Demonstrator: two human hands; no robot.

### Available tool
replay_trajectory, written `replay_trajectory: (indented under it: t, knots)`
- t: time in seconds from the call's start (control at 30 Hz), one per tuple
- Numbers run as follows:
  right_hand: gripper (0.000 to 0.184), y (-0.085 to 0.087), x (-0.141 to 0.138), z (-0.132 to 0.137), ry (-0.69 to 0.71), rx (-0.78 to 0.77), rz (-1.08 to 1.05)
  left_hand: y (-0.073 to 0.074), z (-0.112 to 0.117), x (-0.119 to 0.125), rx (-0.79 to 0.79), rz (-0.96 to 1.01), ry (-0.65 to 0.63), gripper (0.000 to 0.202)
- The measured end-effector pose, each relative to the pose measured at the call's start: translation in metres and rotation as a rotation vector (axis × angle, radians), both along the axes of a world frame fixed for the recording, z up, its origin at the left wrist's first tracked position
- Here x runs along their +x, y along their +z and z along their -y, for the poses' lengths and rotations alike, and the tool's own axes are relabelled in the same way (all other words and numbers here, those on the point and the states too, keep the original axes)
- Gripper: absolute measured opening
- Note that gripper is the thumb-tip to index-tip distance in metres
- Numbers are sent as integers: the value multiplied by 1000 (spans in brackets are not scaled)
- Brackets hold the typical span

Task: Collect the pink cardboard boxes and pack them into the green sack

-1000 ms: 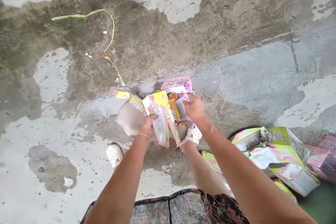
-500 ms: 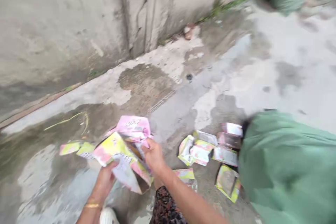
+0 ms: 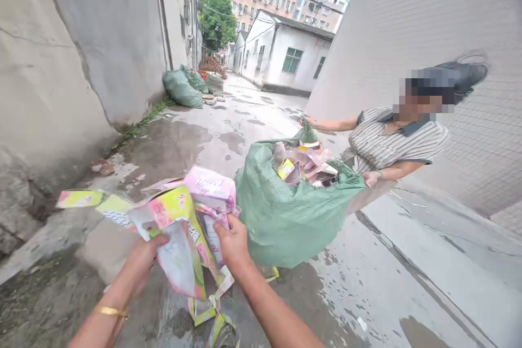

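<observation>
Fingers of the left hand (image 3: 141,261) curl around the lower left side of a bundle of flattened cartons (image 3: 183,228), thumb on top, and fingers of the right hand (image 3: 233,243) close on its right side, so both hands grip the bundle at lower centre of the frame. The cartons are pink, yellow and green, with loose flaps sticking out toward the left and strips hanging below. A gold bangle (image 3: 109,311) sits on the left wrist. Just right of the bundle, at centre frame, stands a green sack (image 3: 285,217), its mouth open and more cartons showing inside. Another person (image 3: 391,141) at right leans over it, one hand (image 3: 370,178) on its rim. The wet ground (image 3: 387,283) runs up an alley between walls, with more sacks (image 3: 183,87) at upper left.
</observation>
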State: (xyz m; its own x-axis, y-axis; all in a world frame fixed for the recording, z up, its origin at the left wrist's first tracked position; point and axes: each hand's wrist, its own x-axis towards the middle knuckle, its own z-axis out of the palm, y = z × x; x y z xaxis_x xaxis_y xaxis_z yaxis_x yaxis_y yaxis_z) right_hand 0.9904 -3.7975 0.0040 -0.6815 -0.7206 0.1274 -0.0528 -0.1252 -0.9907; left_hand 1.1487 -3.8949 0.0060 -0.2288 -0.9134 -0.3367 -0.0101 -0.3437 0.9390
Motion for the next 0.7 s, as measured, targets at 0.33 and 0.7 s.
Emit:
replay_trajectory:
  t: [0.33, 0.7]
  knots:
    - [30, 136, -341, -88, -521, -436, -146, 184, -32, -397, -454, -36, -470, 13]
    - [52, -12, -601, -85, -430, 563, -31, 45, -27, -688, -545, 730, -799, 19]
